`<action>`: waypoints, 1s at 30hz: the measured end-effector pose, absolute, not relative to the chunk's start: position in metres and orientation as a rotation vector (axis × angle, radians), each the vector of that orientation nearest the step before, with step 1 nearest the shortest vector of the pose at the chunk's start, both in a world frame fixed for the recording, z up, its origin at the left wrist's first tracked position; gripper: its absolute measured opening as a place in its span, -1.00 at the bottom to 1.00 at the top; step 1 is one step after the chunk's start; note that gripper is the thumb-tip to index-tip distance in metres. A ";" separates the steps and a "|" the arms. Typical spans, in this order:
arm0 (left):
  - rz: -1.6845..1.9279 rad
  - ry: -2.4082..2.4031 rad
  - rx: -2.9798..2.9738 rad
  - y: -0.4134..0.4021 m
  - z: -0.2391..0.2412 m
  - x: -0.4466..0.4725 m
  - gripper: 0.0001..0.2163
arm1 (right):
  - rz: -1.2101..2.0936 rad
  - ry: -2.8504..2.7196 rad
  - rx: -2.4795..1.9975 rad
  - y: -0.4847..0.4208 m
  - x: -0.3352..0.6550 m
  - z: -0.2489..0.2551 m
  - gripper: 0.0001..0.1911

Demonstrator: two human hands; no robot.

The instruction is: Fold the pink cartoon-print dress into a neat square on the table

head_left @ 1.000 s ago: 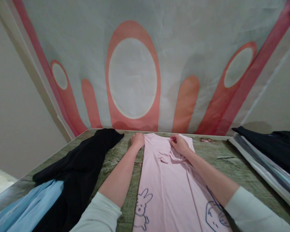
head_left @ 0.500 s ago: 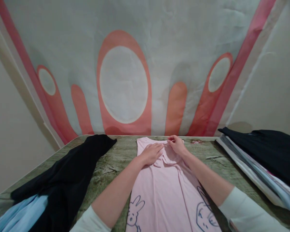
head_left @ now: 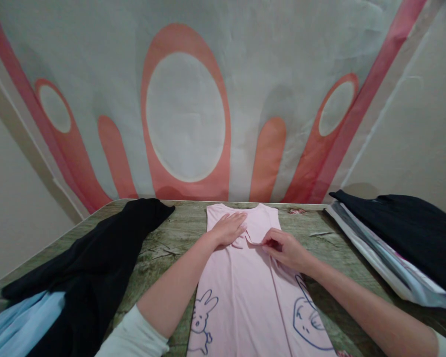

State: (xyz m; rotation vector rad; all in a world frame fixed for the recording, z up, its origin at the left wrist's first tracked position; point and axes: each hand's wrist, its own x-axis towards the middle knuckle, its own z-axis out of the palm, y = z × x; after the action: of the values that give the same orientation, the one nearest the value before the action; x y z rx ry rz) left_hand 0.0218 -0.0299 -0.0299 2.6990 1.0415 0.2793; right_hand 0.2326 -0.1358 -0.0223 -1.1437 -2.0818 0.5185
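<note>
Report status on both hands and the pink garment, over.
Left hand flat on pink garment, near its top. Right hand pinching a fold of it. Black cloth left, folded stack right, both apart from it.

Saw a black garment (head_left: 96, 258) sprawled over the left of the wood-grain worktop (head_left: 178, 230), partly covering a light blue cloth (head_left: 18, 322). Noted a stack of folded clothes (head_left: 394, 238), black on top, at right. Found an orange-patterned wall hanging (head_left: 186, 114) behind.

The left hand (head_left: 228, 228) lies flat on a pale pink cotton shirt (head_left: 245, 287) while the right hand (head_left: 286, 248) pinches its folded edge.
</note>
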 end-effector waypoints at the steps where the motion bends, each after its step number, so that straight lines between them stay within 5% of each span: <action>1: 0.283 1.044 2.696 -0.030 -0.030 0.022 -0.56 | 0.500 -2.077 -1.167 -0.136 0.234 -0.024 -0.97; 11: 0.334 1.030 2.715 -0.024 -0.037 0.021 -0.55 | 0.411 -2.137 -1.192 -0.136 0.228 -0.029 -0.85; 30: 0.276 1.066 2.765 -0.025 -0.037 0.022 -0.53 | 0.347 -2.041 -1.431 -0.126 0.216 -0.033 -0.95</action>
State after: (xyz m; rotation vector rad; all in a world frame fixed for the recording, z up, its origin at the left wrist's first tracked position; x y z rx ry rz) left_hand 0.0219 -0.0251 -0.0367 2.7655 1.0658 0.2757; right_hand 0.2157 -0.1261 -0.0330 -1.4313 -2.0412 0.3474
